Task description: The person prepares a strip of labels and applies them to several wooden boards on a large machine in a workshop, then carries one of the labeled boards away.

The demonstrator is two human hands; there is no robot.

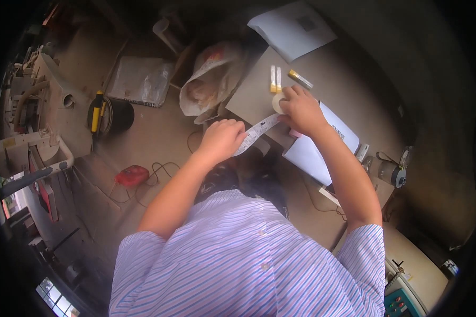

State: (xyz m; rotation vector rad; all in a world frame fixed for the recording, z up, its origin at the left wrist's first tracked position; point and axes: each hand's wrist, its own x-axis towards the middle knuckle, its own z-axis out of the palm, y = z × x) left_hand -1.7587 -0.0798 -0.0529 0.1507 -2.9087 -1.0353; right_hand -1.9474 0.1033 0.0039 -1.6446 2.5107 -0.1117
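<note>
My left hand [223,136] grips the lower end of a printed paper label strip [262,126], thumb and fingers pinched on it. From there the strip rises in a shallow curve to my right hand [302,110], which is closed around a roll of pale tape or labels [279,104] above the table. Whether strip and roll are joined is hidden by my fingers. Just beyond the roll lie two small yellow-and-clear packs [275,79] side by side, and a third similar pack [300,78] rests to their right. White printed sheets [315,158] lie under my right forearm.
A white plastic envelope [293,31] lies at the table's [250,93] far end. A clear bottle [392,173] stands at right. Left of the table are an open white sack [210,85], a black bucket [119,115] and a red object with cable [132,176] on the floor.
</note>
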